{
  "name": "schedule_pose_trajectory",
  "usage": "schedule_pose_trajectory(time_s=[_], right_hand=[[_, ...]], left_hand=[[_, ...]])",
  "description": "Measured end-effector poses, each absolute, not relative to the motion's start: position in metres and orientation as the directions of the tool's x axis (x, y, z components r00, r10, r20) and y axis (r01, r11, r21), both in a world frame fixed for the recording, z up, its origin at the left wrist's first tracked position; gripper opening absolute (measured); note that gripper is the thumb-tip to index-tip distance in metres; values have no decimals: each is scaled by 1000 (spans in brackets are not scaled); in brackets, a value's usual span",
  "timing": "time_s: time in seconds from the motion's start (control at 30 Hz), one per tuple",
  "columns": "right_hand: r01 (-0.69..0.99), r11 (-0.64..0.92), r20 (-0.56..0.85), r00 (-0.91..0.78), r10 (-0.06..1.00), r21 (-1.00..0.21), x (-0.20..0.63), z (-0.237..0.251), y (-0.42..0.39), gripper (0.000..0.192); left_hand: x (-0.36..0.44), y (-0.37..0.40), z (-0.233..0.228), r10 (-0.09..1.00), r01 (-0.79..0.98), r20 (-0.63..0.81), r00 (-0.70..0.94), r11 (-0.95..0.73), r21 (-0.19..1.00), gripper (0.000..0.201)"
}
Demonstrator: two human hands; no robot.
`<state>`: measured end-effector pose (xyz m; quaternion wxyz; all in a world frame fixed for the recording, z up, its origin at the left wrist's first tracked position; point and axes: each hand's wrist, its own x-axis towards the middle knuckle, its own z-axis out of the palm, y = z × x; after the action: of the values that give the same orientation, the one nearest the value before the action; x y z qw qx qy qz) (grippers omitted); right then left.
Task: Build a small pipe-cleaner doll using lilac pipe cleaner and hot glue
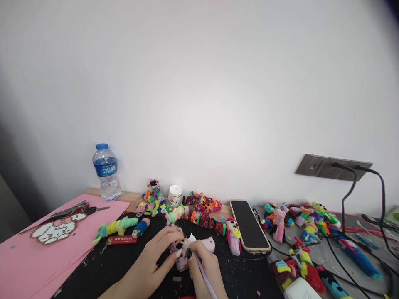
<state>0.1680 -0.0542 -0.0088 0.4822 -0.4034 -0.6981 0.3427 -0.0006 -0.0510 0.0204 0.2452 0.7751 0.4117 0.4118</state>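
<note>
Left hand: the left hand (149, 259) is curled at the near edge of the black mat (102, 265), fingertips pinched on a small lilac fuzzy piece (182, 255).
Right hand: the right hand (204, 265) is closed on the same piece and on a lilac stem (205, 278) trailing toward the wearer.
Step in hand: judged as winding or shaping the piece, mid-way.
Next move: a steady pinch and small turns seem called for.
Beyond: finished colourful figures (199, 211) lie along the mat's far edge, a phone (249, 226) at its right edge, a water bottle (106, 172) at the desk's far left corner.
</note>
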Motion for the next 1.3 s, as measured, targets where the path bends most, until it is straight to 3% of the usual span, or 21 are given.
schedule_pose_trajectory(time_s=[0.1, 0.33, 0.53, 0.6, 0.7, 0.8, 0.9, 1.03, 1.3], right_hand=[[244, 465, 417, -226, 880, -851, 169, -7, -54, 25], [292, 551, 495, -248, 833, -781, 169, -6, -56, 22], [374, 634, 549, -317, 773, -677, 168, -16, -57, 18], [379, 639, 550, -326, 769, -669, 169, -16, -57, 15], [394, 648, 550, -342, 762, -652, 173, -11, -55, 17], [501, 628, 532, -339, 776, -596, 178, -3, -54, 23], [634, 563, 535, -265, 802, -530, 180, 1, -52, 36], [727, 474, 476, -229, 849, -496, 179, -1, -48, 50], [760, 375, 376, -186, 908, -531, 183, -3, -44, 48]], left_hand=[[-1, -51, 20, 838, 455, 424, 343, -543, 706, 23], [6, -51, 16, 836, 418, 500, 227, -547, 725, 20], [1, -52, 19, 810, 428, 468, 353, -584, 689, 24], [-1, -49, 15, 814, 421, 483, 322, -580, 698, 23], [-4, -41, 6, 874, 394, 466, 136, -479, 784, 20], [-9, -30, 1, 934, 229, 349, -78, -324, 918, 26], [-11, -24, 3, 950, 107, 256, -178, -240, 965, 33], [-11, -21, 8, 975, -59, 120, -186, -133, 989, 41], [-14, -17, 4, 987, -358, -3, -160, -56, 932, 52]])
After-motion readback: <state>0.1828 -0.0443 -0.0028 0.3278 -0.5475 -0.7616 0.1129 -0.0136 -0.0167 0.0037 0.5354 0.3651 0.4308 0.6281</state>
